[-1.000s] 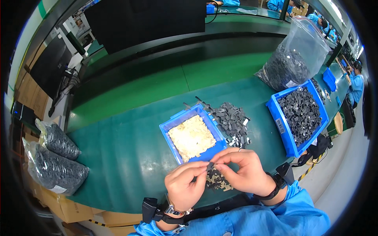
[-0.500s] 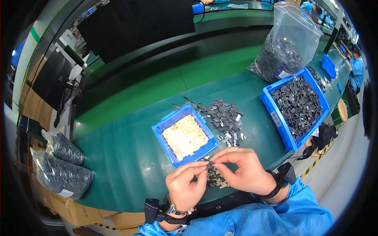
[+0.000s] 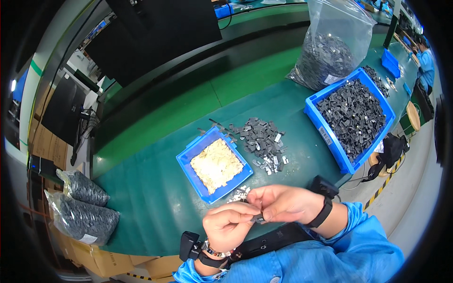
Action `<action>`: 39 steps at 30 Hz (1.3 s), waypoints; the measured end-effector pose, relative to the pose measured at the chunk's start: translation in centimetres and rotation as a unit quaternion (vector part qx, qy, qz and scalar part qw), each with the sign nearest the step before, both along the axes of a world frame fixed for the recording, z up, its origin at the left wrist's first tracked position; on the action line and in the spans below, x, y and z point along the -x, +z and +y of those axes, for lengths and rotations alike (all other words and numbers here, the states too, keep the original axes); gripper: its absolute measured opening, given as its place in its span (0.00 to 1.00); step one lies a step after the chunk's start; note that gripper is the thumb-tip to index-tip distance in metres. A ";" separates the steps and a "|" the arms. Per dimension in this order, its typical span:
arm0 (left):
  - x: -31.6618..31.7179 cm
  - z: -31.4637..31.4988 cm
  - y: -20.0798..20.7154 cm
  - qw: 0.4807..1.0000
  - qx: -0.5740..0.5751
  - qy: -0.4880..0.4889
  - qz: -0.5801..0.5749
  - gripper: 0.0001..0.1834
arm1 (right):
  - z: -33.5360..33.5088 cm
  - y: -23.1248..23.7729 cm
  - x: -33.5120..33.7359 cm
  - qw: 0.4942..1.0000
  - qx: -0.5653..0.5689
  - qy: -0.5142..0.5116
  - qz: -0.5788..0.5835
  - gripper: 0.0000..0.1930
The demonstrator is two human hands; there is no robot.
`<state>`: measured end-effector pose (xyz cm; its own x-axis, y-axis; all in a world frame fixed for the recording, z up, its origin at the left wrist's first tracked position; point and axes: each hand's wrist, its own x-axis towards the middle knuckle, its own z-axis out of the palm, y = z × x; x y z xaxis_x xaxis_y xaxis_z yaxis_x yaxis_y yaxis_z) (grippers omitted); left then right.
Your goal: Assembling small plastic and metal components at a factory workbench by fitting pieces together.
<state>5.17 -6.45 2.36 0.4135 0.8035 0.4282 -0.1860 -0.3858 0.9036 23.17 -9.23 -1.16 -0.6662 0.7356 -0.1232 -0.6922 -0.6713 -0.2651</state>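
Note:
In front of my body, my left hand point(image 3: 228, 225) pinches a small dark grey plastic part point(image 3: 258, 218) between thumb and fingers. My right hand point(image 3: 289, 203) is closed against the same part, its thumb touching the edge; whatever else its fingers hold is hidden. Just beyond my hands stands a small blue bin point(image 3: 185, 172) with cream-coloured thin pieces point(image 3: 216, 165) in it. To its right lies a loose pile of dark grey plastic parts point(image 3: 260, 137), with lighter ones at its near end. Small whitish pieces point(image 3: 239, 193) lie partly covered by my hands.
A larger blue bin point(image 3: 322, 137) full of dark parts stands at the right, with a clear bag of parts point(image 3: 325, 56) behind it. Two more filled bags point(image 3: 85, 217) rest at the left table edge. A co-worker point(image 3: 425, 66) is at the far right.
Both hands have come slightly nearer my body with the part. My right hand has turned, its fingers curling closer over the part. The whole view has shifted slightly.

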 end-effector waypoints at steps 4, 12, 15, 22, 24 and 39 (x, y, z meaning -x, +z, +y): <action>0.0 -0.6 -0.9 0.994 0.094 -0.005 -0.048 0.07 | -1.2 1.8 0.9 0.949 -0.178 -0.230 -0.124 0.09; -0.8 -1.1 1.0 0.987 0.137 0.022 0.076 0.09 | -1.0 4.6 -1.8 0.471 -0.582 -0.303 -0.589 0.15; -1.3 -1.5 0.0 0.983 0.167 0.029 0.067 0.05 | -1.2 4.4 -1.7 0.423 -0.599 -0.281 -0.619 0.13; -2.2 -1.0 0.0 0.977 0.079 0.091 0.176 0.12 | -1.7 4.7 -6.1 0.330 -0.510 -0.353 -0.712 0.11; -1.7 -0.6 0.0 0.981 0.073 0.094 0.155 0.11 | -1.4 5.8 -9.2 0.235 -0.373 -0.433 -0.786 0.10; -0.8 0.4 0.8 0.984 0.008 0.098 0.149 0.10 | 6.0 -0.2 -8.1 0.254 -0.333 -0.258 -0.871 0.07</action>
<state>5.93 -6.08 3.16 0.3564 0.8856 0.2979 0.1650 -0.3735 0.9129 31.26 -3.22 -1.39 0.1784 0.9135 0.3655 0.9136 -0.0158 -0.4062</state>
